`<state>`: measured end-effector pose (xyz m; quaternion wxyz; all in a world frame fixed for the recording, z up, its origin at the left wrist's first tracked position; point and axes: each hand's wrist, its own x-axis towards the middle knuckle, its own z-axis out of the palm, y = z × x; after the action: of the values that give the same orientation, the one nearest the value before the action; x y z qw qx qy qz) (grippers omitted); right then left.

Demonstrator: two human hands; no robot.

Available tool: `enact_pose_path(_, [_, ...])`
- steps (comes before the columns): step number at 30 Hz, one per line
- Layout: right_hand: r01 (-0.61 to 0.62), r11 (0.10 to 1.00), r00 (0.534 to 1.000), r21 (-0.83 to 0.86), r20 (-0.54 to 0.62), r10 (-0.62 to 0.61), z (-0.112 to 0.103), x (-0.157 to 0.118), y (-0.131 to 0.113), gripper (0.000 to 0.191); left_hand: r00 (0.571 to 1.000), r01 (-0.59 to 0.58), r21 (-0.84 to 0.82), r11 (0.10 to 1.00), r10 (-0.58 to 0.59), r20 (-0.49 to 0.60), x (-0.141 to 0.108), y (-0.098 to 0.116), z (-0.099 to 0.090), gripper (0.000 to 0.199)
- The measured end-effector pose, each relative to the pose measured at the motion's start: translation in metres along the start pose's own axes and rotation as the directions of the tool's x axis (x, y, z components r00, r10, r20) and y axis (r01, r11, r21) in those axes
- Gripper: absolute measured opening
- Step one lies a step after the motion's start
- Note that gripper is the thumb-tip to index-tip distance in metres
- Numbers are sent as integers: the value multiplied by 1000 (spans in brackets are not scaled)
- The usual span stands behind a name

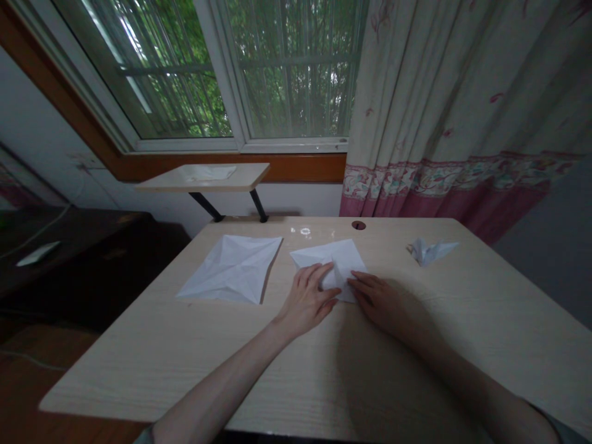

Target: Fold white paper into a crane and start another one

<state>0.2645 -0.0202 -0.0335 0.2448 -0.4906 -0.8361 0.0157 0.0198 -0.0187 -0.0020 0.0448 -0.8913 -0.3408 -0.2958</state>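
White paper (348, 254) lies on the pale bench (161, 351), near its middle, right in front of the person. It has folds in it, and one corner points to the left. The left hand (308, 303) is partly open. Its fingers bend and touch the top of the paper, and its thumb sits apart from them, with a gap in between. The right hand (382, 302) is low and flat-looking, with its fingertips on the right side of the paper. I cannot tell if it is pinching the edge.

To the left is a big creased sheet (231, 271), spread out and well apart from the hands' paper. On the right is a small folded paper shape (430, 251) with pointy ends. A round hole (359, 226) is near the far edge of the bench. At the back left, a little raised shelf (247, 177) holds more white paper (213, 172).
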Motion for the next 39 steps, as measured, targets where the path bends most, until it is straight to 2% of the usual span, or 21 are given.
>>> enact_pose_path(6, [19, 997, 1000, -73, 23, -17, -8, 1, -8, 35, 995, 10, -36, 999, -6, 100, 1, -2, 1, 28])
enact_pose_path(15, [64, 985, 997, -161, 58, -55, -18, -1, -15, 28, 988, 56, 3, 998, -56, 145, 2, -2, -2, 27])
enact_pose_path(21, [88, 981, 994, -170, 79, -75, -26, 0, -21, 23, 993, 54, -52, 997, -48, 110, 1, -5, 1, 24])
enact_pose_path(28, [138, 987, 990, -80, -10, -139, -19, -4, -19, 28, 991, 32, -117, 993, -16, 136, 2, -5, 1, 23])
enact_pose_path(39, [128, 964, 989, -232, 99, -108, -21, -5, -16, 23, 982, 28, -186, 982, 8, 190, 3, -2, -1, 28])
